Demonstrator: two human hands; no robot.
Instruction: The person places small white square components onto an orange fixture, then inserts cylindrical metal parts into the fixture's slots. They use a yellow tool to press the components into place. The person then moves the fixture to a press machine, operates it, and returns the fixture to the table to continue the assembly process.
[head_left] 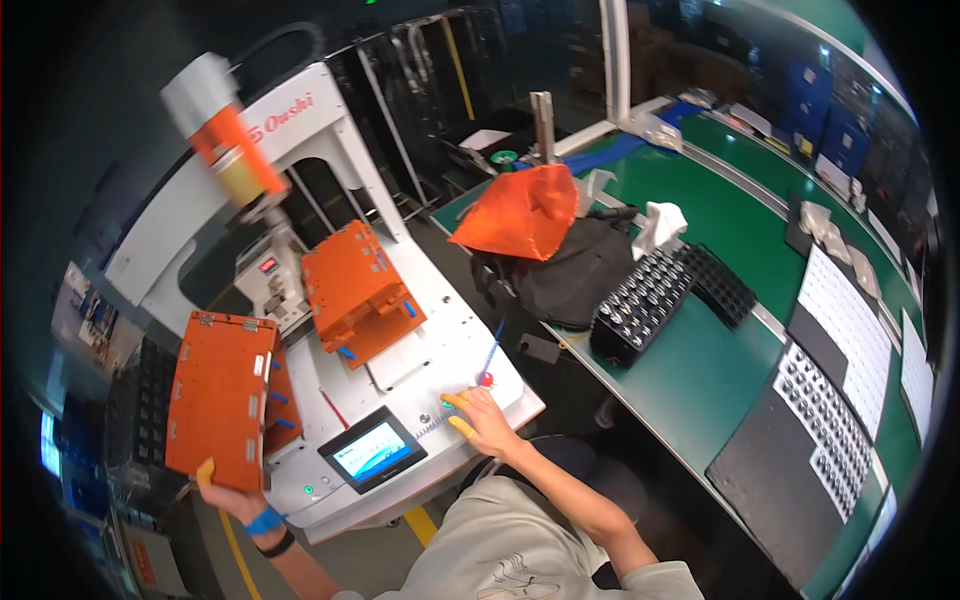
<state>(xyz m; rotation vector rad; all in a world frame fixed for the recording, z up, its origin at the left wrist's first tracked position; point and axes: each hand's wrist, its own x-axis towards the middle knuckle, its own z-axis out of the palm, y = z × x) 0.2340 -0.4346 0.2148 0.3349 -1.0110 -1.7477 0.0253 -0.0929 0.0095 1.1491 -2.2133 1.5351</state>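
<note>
At the lower left, my left hand (230, 497) grips the bottom edge of an orange hinged fixture (222, 395), with a yellow cot on one finger. A blue strap (264, 521) circles that wrist. My right hand (485, 424) is at the front of the white machine (465, 345); its fingers, two in yellow cots, are apart and empty. One fingertip is at a green button (447, 404), close to a red button (486, 379). Between my hands sits a lit touch screen (372, 450). A second orange fixture (347, 268) stands farther back beside the blurred orange-and-white tool head (225, 140).
To the right runs a green workbench (680, 400) holding a black tray of small parts (643, 305), a dark bag (570, 275), an orange cloth bag (525, 210) and a white panel of round parts (825, 430). A red pen-like stick (332, 407) lies by the screen.
</note>
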